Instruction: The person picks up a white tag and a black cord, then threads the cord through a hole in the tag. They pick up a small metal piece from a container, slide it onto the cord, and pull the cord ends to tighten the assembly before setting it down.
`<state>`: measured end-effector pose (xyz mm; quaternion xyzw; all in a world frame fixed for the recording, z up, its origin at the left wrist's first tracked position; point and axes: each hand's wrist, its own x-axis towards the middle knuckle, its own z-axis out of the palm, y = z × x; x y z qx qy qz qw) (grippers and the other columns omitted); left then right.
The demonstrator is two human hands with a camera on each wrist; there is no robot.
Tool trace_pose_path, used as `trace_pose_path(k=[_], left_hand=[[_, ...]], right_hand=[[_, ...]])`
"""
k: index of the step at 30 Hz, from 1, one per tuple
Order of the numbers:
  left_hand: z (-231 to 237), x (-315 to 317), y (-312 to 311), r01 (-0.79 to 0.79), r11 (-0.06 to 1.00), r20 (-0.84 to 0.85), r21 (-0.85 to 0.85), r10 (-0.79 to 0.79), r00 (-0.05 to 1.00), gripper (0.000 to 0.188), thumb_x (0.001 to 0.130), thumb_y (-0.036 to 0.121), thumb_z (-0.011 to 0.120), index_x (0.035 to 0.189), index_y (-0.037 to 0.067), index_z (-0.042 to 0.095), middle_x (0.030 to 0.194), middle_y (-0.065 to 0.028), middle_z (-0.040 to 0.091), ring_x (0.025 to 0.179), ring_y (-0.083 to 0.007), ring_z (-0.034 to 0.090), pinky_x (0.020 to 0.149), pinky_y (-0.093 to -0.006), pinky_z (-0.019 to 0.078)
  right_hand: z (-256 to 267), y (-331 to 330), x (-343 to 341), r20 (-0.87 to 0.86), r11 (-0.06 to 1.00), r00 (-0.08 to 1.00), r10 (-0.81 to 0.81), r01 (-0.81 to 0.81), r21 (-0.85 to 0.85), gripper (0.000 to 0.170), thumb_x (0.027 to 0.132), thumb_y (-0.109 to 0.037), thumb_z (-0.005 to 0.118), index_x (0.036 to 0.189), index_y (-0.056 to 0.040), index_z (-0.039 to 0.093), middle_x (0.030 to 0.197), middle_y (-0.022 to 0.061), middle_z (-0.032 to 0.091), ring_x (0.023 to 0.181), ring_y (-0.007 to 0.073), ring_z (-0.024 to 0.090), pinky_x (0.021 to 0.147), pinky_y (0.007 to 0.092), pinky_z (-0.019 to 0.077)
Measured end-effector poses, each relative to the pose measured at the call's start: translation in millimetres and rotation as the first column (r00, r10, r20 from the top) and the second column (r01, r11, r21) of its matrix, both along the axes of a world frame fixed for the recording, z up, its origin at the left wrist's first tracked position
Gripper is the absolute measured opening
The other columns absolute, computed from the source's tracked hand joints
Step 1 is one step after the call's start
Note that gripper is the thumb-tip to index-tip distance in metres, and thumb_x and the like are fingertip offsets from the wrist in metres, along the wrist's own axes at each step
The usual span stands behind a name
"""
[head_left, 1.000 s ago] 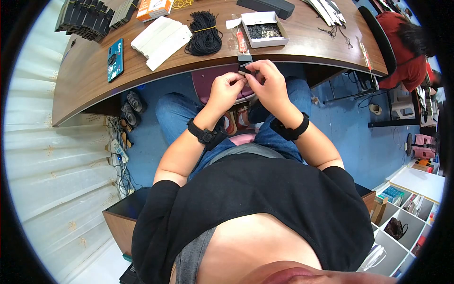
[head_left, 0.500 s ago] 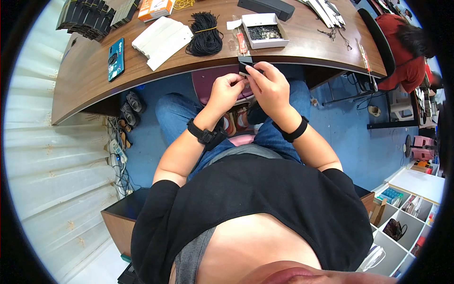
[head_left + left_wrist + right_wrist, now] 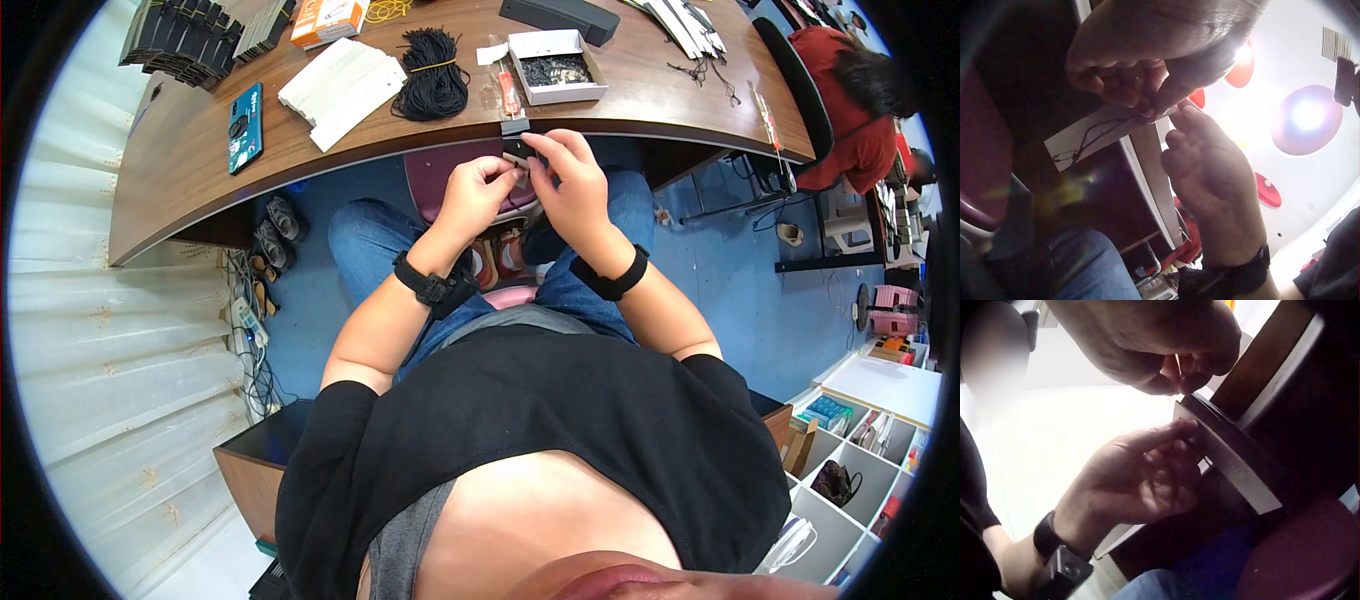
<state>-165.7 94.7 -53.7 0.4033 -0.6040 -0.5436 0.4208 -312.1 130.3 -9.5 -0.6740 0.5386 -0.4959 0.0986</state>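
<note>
A long, narrow hang tag (image 3: 515, 128), dark on one side and pale on the other, is held between my hands just below the table edge. My left hand (image 3: 476, 192) pinches it between thumb and forefinger; in the right wrist view the pale edge (image 3: 1241, 472) slants down past that thumb. A black cord (image 3: 1088, 133) lies along its pale face in the left wrist view. My right hand (image 3: 572, 185) has curled fingers, the thumb and forefinger meeting at the tag's other end in the right wrist view. Those fingertips partly hide that end.
On the table (image 3: 190, 150) lie white strips (image 3: 340, 90), a black cord bundle (image 3: 433, 80), a phone (image 3: 245, 125) and an orange-handled tool (image 3: 509, 92). A white box (image 3: 560, 92) holds small black pieces. A person in red (image 3: 850, 110) sits at right.
My right fingers have shifted and re-gripped around the tag's end, and more of its pale face now shows. The left hand stays nearly still.
</note>
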Motion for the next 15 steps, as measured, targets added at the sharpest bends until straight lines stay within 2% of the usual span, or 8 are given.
trace_pose_path(k=[2, 3, 5, 6, 9, 12, 15], left_hand=[[1, 0, 0, -0.001, 1.0, 0.018, -0.022, 0.002, 1.0, 0.013, 0.085, 0.009, 0.063, 0.087, -0.003, 0.067, 0.069, 0.0008, 0.062, 0.061, -0.0037, 0.048, 0.054, -0.0226, 0.0402], [4, 1, 0, 0.015, 1.0, 0.032, 0.002, -0.015, 0.999, 0.013, 0.086, 0.009, 0.063, 0.089, -0.003, 0.067, 0.073, -0.0003, 0.064, 0.066, -0.0042, 0.05, 0.059, -0.0224, 0.0418], [10, 4, 1, 0.041, 0.998, 0.059, 0.048, -0.044, 0.997, 0.014, 0.087, 0.008, 0.061, 0.091, -0.003, 0.067, 0.083, -0.0024, 0.066, 0.075, -0.0052, 0.054, 0.068, -0.022, 0.045], [9, 4, 1, 0.04, 0.998, 0.053, 0.056, -0.043, 0.998, 0.014, 0.087, 0.008, 0.061, 0.091, -0.003, 0.067, 0.083, -0.0024, 0.066, 0.075, -0.0053, 0.054, 0.068, -0.0221, 0.0451], [3, 3, 0, 0.045, 0.996, 0.037, 0.073, -0.047, 0.998, 0.013, 0.087, 0.008, 0.061, 0.091, -0.003, 0.067, 0.084, -0.0023, 0.066, 0.075, -0.0055, 0.055, 0.068, -0.0222, 0.0453], [1, 2, -1, 0.056, 0.995, 0.022, 0.084, -0.058, 0.998, 0.013, 0.087, 0.008, 0.061, 0.09, -0.003, 0.067, 0.083, -0.0022, 0.066, 0.075, -0.0056, 0.055, 0.068, -0.0223, 0.0454], [6, 3, 1, 0.054, 0.994, 0.011, 0.095, -0.055, 0.998, 0.013, 0.087, 0.008, 0.061, 0.09, -0.003, 0.067, 0.083, -0.0016, 0.066, 0.076, -0.0057, 0.055, 0.068, -0.0225, 0.0452]], right_hand=[[-2, -5, -2, -0.182, 0.992, 0.983, -0.032, 0.009, -0.124, 0.025, 0.074, 0.0, 0.066, 0.098, -0.0053, 0.066, 0.091, 0.0085, 0.06, 0.071, 0.0214, 0.059, 0.062, 0.0304, 0.048], [-3, -7, -3, -0.269, 0.983, 0.962, -0.055, 0.004, -0.186, 0.025, 0.074, -0.001, 0.066, 0.098, -0.0058, 0.066, 0.091, 0.0087, 0.06, 0.072, 0.0233, 0.06, 0.062, 0.0321, 0.0483], [-2, -7, -4, -0.284, 0.977, 0.958, -0.044, -0.018, -0.213, 0.027, 0.072, -0.002, 0.067, 0.099, -0.0063, 0.066, 0.091, 0.0091, 0.06, 0.074, 0.0259, 0.06, 0.063, 0.0343, 0.0483], [-1, -6, -4, -0.292, 0.974, 0.956, -0.04, -0.028, -0.226, 0.027, 0.072, -0.003, 0.067, 0.099, -0.0066, 0.066, 0.091, 0.0092, 0.06, 0.076, 0.0272, 0.06, 0.063, 0.0354, 0.0482], [0, -4, -5, -0.338, 0.964, 0.941, -0.034, -0.059, -0.259, 0.026, 0.073, -0.001, 0.066, 0.099, -0.0062, 0.065, 0.092, 0.0091, 0.059, 0.074, 0.0245, 0.06, 0.061, 0.0324, 0.0479], [-5, -3, -3, -0.123, 0.991, 0.992, 0.034, -0.05, -0.126, 0.024, 0.075, 0.001, 0.065, 0.097, -0.0054, 0.065, 0.093, 0.0082, 0.059, 0.072, 0.0187, 0.059, 0.059, 0.0275, 0.0467], [1, 2, -3, 0.15, 0.986, 0.984, 0.097, -0.115, 0.118, 0.022, 0.077, 0.002, 0.065, 0.098, -0.004, 0.064, 0.095, 0.0056, 0.058, 0.073, 0.0111, 0.058, 0.059, 0.0224, 0.0459]])
